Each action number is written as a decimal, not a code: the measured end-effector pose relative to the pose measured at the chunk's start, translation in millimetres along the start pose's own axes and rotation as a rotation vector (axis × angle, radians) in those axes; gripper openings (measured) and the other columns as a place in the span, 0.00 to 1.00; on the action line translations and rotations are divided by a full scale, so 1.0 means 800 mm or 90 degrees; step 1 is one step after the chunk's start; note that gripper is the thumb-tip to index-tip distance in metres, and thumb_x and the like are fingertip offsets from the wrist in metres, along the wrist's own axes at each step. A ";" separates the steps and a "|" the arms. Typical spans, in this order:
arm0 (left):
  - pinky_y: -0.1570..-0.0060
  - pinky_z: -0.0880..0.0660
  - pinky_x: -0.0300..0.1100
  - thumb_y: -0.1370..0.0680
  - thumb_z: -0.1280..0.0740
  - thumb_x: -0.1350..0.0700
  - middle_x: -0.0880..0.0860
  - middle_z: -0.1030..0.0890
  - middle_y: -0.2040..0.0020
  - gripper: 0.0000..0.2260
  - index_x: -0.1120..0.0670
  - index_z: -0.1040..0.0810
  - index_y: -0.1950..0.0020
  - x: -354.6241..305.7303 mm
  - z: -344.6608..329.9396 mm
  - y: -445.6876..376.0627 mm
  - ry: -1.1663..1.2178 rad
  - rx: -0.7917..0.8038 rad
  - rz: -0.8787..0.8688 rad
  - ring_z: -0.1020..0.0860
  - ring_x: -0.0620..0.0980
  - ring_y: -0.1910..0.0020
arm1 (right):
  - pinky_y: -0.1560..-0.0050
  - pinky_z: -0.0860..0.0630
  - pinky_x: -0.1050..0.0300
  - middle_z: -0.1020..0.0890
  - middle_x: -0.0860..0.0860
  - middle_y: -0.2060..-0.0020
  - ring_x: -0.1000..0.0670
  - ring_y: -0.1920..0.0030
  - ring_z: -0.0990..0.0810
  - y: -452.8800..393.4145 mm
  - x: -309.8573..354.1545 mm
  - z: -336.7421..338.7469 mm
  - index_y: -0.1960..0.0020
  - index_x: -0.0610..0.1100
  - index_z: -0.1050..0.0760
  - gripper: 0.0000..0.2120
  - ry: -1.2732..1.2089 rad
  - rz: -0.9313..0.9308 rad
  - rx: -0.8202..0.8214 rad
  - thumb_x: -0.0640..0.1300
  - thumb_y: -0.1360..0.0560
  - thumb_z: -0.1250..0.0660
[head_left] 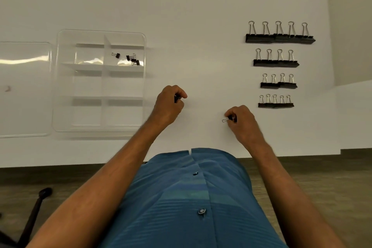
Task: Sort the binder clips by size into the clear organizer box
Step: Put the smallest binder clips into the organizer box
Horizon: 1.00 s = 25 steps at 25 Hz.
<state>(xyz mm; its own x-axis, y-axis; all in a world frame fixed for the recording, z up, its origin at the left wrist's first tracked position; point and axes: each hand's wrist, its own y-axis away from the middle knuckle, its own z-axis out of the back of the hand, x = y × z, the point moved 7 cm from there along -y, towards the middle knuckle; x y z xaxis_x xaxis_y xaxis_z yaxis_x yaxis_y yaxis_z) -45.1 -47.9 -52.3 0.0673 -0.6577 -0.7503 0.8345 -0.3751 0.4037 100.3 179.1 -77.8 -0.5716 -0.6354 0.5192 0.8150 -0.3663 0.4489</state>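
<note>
With a tiny binder clip point(228, 119) pinched in your right hand point(242, 122) at centre frame and another clamped in your left hand point(169, 104), carry both to the organizer box point(60, 78) at left, dropping them beside the matching clips point(131, 59) in its upper-right compartment.

You have one view only, from the camera on your head, looking steeply down and forward over your own torso at the white desk point(201, 26). The wide angle takes in the desk's near edge, the floor point(322, 177) beneath, and both forearms reaching out close below the lens.
</note>
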 end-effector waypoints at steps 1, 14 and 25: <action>0.60 0.32 0.20 0.22 0.36 0.67 0.49 0.25 0.49 0.10 0.53 0.22 0.49 0.002 0.005 0.001 0.000 -0.005 -0.003 0.26 0.42 0.55 | 0.56 0.31 0.74 0.25 0.52 0.49 0.57 0.54 0.26 -0.004 0.009 -0.002 0.47 0.47 0.20 0.09 -0.003 -0.005 0.008 0.37 0.24 0.29; 0.53 0.28 0.26 0.24 0.35 0.68 0.49 0.24 0.49 0.11 0.54 0.22 0.47 0.061 0.252 0.000 0.011 -0.363 -0.071 0.24 0.41 0.54 | 0.53 0.22 0.62 0.17 0.52 0.55 0.55 0.55 0.20 -0.072 0.285 -0.048 0.50 0.50 0.19 0.09 -0.232 0.109 0.146 0.38 0.26 0.27; 0.54 0.26 0.39 0.22 0.37 0.68 0.53 0.24 0.48 0.10 0.56 0.21 0.47 0.131 0.326 -0.101 -0.183 -0.228 -0.028 0.22 0.51 0.52 | 0.61 0.30 0.75 0.19 0.51 0.53 0.57 0.59 0.22 -0.125 0.451 -0.093 0.51 0.49 0.19 0.07 -0.064 0.288 0.117 0.39 0.27 0.27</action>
<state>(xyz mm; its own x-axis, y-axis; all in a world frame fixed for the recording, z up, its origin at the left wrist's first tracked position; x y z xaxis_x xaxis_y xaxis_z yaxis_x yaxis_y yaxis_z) -248.5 -257.1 -27.1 -0.0840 -0.8201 -0.5660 0.9731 -0.1897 0.1304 -180.4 -64.2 10.7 -0.1784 -0.6311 0.7549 0.9584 0.0624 0.2786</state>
